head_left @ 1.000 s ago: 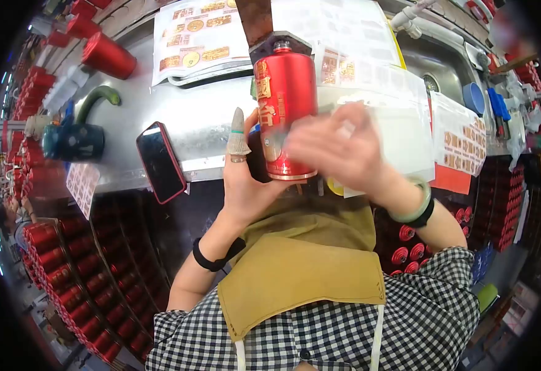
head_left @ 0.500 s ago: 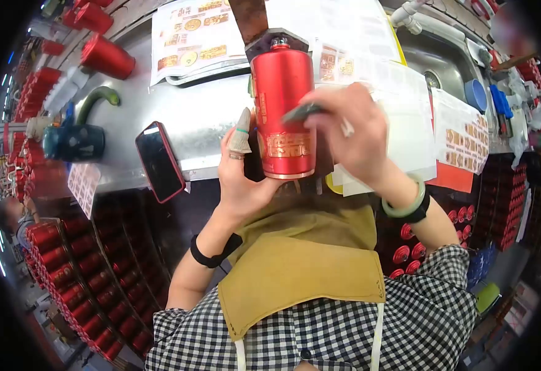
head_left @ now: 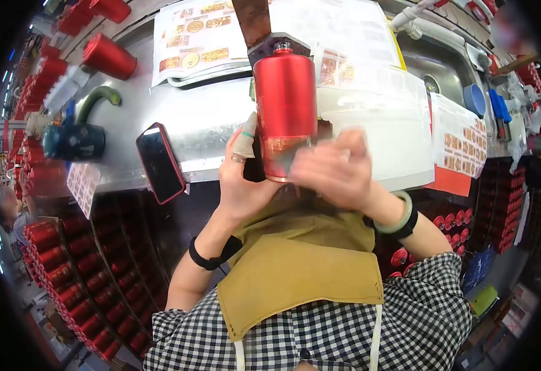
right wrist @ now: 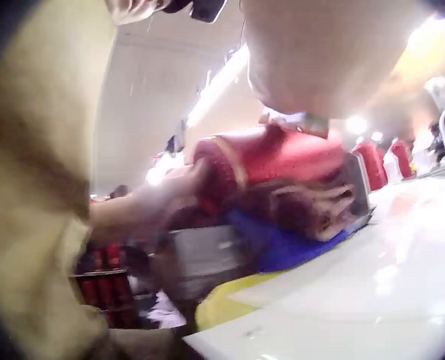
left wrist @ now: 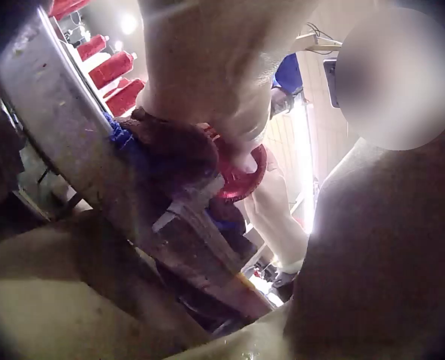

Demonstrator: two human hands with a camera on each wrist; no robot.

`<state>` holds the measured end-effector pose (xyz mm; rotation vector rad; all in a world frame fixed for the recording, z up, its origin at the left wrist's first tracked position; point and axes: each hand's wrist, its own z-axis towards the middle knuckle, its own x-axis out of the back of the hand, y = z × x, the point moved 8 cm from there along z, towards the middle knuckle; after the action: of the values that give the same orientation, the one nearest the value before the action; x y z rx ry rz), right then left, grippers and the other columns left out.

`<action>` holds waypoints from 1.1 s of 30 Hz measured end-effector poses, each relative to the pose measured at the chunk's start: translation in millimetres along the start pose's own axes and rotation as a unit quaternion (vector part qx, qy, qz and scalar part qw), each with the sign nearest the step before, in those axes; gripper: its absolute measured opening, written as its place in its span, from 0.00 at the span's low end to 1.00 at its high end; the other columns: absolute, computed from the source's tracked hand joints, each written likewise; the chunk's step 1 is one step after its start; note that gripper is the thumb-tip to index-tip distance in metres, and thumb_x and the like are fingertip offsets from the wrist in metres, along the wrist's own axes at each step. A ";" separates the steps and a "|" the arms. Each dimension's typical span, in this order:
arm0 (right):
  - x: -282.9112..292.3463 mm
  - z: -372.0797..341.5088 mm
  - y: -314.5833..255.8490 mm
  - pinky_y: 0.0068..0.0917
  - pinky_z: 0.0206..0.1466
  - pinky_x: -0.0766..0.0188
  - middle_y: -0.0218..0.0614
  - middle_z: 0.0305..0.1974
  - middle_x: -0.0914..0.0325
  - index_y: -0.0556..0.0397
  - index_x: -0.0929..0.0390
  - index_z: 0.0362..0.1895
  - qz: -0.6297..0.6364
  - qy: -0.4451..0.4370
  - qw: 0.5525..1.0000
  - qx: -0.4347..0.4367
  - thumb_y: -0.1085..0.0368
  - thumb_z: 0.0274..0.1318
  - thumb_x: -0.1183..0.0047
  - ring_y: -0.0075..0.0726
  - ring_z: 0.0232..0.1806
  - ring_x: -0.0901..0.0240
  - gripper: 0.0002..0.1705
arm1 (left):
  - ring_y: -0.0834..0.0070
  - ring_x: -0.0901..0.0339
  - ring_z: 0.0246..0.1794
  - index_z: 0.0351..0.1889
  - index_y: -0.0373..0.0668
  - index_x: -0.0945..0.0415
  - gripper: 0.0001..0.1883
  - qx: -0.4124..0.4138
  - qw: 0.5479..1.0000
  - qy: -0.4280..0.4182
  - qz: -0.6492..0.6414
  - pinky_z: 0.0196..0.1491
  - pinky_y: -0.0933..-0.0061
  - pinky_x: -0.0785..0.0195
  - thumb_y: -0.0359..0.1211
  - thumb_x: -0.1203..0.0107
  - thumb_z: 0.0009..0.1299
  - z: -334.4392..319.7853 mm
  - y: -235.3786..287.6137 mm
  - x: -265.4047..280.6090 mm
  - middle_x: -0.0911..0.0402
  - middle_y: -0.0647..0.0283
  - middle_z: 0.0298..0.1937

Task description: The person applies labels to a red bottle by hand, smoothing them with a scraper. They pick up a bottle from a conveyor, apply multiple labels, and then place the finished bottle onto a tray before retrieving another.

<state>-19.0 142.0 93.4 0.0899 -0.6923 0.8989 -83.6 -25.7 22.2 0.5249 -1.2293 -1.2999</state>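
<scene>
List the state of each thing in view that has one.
Red bottle: on its side, neck pointing away from person
Gold decal: on bottle, partly hidden
Left hand: holding bottle's base end
Right hand: motion-blurred, grip unclear
Smartphone: face up, screen dark
Mustard apron: worn

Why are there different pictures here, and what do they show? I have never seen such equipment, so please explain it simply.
There is no robot: a person works by hand. The wide picture comes from a camera worn on the head, looking down; the two others come from cameras on the left and right wrists. The left hand holds a red bottle, lying on its side, near its base. The right hand is blurred at that end and seems to pinch a small grey piece. On the metal table lie a phone and printed sheets.
</scene>
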 end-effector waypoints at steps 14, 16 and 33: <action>18.7 32.4 -9.1 0.29 0.43 0.39 0.22 0.42 0.12 0.42 0.10 0.44 -0.023 -0.022 0.997 -0.076 0.68 0.43 0.35 0.27 0.37 0.27 0.19 | 0.57 0.23 0.68 0.79 0.30 0.42 0.58 0.049 0.998 -0.022 0.033 0.73 0.55 0.36 0.40 0.17 0.54 2.7 1.4 -10.4 0.23 0.46 0.68; 16.0 28.9 2.3 0.29 0.45 0.40 0.22 0.40 0.12 0.44 0.10 0.43 -0.056 -0.012 0.993 -0.101 0.65 0.43 0.35 0.27 0.37 0.27 0.18 | 0.52 0.19 0.62 0.74 0.30 0.34 0.53 -0.041 0.995 0.035 0.085 0.78 0.44 0.45 0.40 0.17 0.52 9.4 34.0 -3.6 0.16 0.47 0.61; 25.0 45.1 25.3 0.33 0.44 0.39 0.28 0.39 0.11 0.46 0.11 0.44 -0.144 -0.011 0.984 -0.100 0.69 0.49 0.35 0.30 0.33 0.27 0.15 | 0.49 0.23 0.67 0.75 0.29 0.35 0.54 0.038 0.997 0.050 0.046 0.78 0.45 0.45 0.42 0.18 0.54 0.5 22.8 -6.9 0.23 0.45 0.70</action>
<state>-50.5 159.5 138.2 0.0209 -0.7642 0.5487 -73.0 -13.1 39.4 0.5736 -1.2099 -1.1399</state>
